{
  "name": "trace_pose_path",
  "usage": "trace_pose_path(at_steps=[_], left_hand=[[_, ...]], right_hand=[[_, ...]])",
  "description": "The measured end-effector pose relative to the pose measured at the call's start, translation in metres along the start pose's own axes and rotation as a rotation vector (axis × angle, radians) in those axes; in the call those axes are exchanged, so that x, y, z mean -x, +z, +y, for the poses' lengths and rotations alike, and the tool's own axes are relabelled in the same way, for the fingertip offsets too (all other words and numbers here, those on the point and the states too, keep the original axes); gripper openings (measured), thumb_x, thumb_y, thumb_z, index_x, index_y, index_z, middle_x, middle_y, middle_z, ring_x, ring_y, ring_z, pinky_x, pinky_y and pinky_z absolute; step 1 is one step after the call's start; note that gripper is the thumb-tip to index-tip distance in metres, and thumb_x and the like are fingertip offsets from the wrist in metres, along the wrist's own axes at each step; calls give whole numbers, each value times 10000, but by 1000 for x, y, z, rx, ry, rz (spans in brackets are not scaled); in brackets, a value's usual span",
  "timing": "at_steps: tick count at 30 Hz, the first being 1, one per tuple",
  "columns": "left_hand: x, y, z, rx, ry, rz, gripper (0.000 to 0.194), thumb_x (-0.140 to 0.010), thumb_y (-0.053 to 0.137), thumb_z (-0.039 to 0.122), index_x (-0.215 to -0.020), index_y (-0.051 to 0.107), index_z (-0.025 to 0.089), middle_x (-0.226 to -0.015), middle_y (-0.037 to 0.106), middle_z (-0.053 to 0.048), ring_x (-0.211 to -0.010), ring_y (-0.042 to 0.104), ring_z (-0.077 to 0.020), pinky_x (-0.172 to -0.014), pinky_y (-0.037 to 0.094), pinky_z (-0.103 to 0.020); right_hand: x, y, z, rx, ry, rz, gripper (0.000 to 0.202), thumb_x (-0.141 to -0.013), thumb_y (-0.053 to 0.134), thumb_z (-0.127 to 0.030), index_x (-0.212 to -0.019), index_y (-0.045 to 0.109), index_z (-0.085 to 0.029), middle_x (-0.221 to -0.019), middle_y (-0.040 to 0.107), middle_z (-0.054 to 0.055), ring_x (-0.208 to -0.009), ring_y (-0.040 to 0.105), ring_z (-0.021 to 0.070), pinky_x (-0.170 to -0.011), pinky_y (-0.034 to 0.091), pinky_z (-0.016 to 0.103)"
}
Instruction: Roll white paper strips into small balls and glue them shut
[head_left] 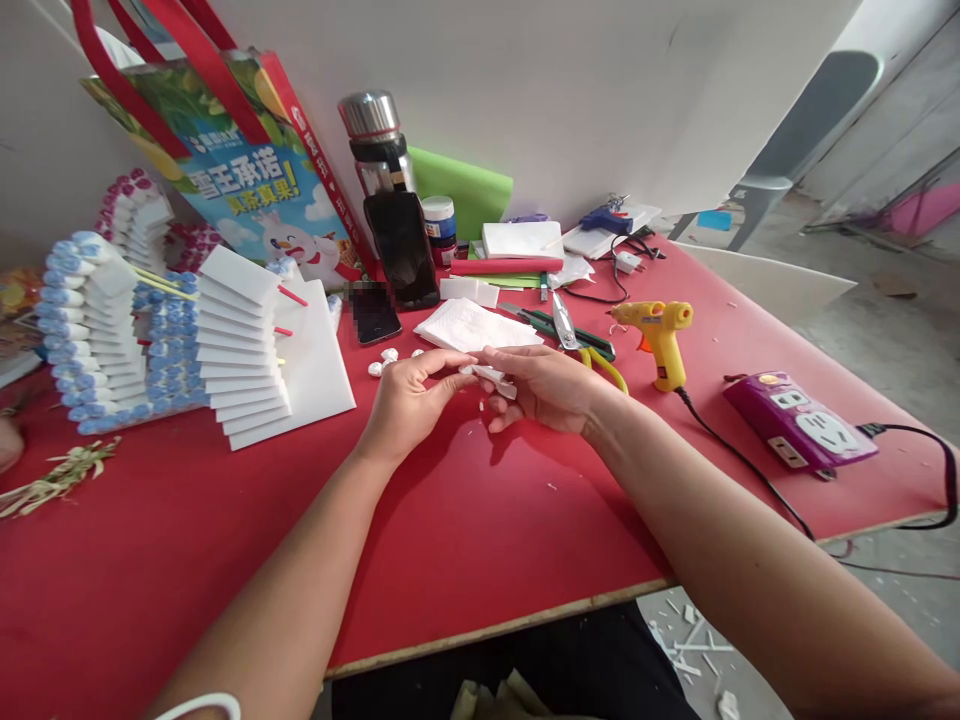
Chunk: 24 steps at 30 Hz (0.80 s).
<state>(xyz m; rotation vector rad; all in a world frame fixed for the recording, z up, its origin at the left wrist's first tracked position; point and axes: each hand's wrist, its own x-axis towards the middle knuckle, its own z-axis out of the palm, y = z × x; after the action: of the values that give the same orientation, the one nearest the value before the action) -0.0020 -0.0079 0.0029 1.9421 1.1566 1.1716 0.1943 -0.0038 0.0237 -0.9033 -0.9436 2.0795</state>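
Red, smooth-topped table [480, 560]: spans most of the view. Printed bag with red handles [262, 190]: stands at far left. Fanned white boards [240, 350]: stand before the bag, beside blue-and-white rolled pieces [71, 335]. Steel flask [379, 140]: stands at back, just behind an upright dark phone [401, 250]. Purple power strip [802, 420]: lies at right edge, black cord attached.

Left hand [409, 400]: grips narrow, thumb and forefinger pinched on one end of a small white piece. Right hand [551, 385]: holds the same piece from the other side, fingers partly curled around it.

Yellow glue gun [660, 335]: rests to the right of both hands. Folded white tissue [476, 325]: lies just beyond the fingers. White piece [495, 380]: sits between both hands, above the table, near its middle. White balls [389, 355]: lie near left hand, on the red surface.
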Motion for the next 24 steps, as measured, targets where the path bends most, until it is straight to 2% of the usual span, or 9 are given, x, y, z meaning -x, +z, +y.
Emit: trace_pose_path(at_steps=[4, 7, 10, 12, 17, 21, 24], left_hand=[[0, 0, 2, 30, -37, -1, 307, -846, 742, 456, -1004, 790, 197, -959, 800, -66, -880, 749, -221, -846, 589, -315], [0, 0, 3, 67, -88, 9, 361, -818, 755, 503, -992, 791, 188, -956, 797, -74, -864, 746, -226, -838, 593, -323], [0, 0, 2, 116, -128, 15, 400, -791, 771, 524, -987, 788, 177, -952, 795, -79, -852, 743, -229, -827, 595, -326], [0, 0, 2, 151, -154, 12, 404, -781, 782, 521, -989, 787, 174, -943, 794, -77, -830, 739, -223, -810, 595, -319], [-1, 0, 5, 220, -213, -5, 431, -759, 792, 541, -979, 790, 170, -938, 791, -81, -800, 729, -214, -801, 592, -321], [-2, 2, 7, 232, -238, 13, 450, -738, 803, 555, -950, 789, 158, -879, 783, -82, -772, 722, -206, -786, 594, -324], [-2, 3, 8, 255, -268, 28, 465, -719, 818, 557, -944, 785, 151, -864, 779, -85, -746, 708, -194, -768, 593, -321]], right_hand=[[2, -4, -2, 24, -32, -30, 159, -916, 682, -256, -958, 686, -102, -782, 566, 8, -558, 482, 76, -609, 639, 353], [3, -6, -2, 64, -55, -69, 240, -821, 791, -278, -963, 720, -98, -779, 554, 2, -578, 458, 68, -640, 640, 347], [4, -4, -2, 158, -126, -52, 320, -754, 844, -302, -981, 731, -107, -774, 590, 4, -583, 466, 69, -648, 630, 338], [4, -2, -1, 275, -188, 22, 336, -751, 843, -333, -982, 727, -119, -771, 632, 16, -589, 513, 83, -632, 610, 315], [5, 3, 0, 673, -319, 265, 232, -823, 750, -381, -845, 700, -156, -737, 685, 39, -603, 644, 145, -559, 508, 260], [5, 4, 3, 976, -455, 392, 166, -855, 663, -315, -788, 711, -171, -661, 644, 11, -592, 594, 138, -525, 379, 246], [4, 5, 6, 1164, -624, 421, 145, -854, 611, -211, -732, 675, -166, -682, 636, 12, -626, 526, 126, -569, 349, 254]])
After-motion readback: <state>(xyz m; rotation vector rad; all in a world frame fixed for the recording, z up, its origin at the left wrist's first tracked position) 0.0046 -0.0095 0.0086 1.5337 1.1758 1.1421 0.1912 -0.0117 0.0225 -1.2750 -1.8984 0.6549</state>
